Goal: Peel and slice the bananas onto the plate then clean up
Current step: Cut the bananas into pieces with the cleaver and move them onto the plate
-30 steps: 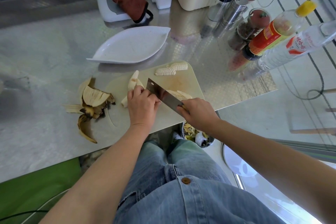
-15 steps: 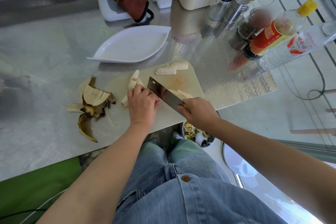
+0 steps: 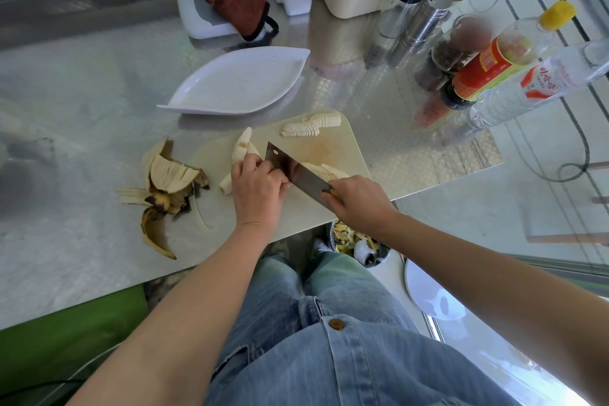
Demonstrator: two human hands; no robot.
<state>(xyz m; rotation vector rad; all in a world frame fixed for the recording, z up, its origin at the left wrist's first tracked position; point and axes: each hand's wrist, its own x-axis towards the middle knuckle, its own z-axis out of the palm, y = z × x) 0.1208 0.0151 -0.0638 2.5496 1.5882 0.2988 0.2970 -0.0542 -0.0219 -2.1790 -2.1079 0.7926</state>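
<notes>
Cleaver [image 3: 296,171] staying almost where it was a second ago, right hand [image 3: 359,204] gripping its handle, left hand [image 3: 257,194] curling its fingers over the peeled banana [image 3: 242,148] on the cutting board [image 3: 333,148], knuckles touching the blade, banana tip poking out beyond the fingers.

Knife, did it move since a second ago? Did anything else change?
Almost nothing visibly changed. The knife stays at the same spot over the cutting board, gripped by the right hand; the left hand still holds the peeled banana. The slices, peels and plate stayed put.
</notes>
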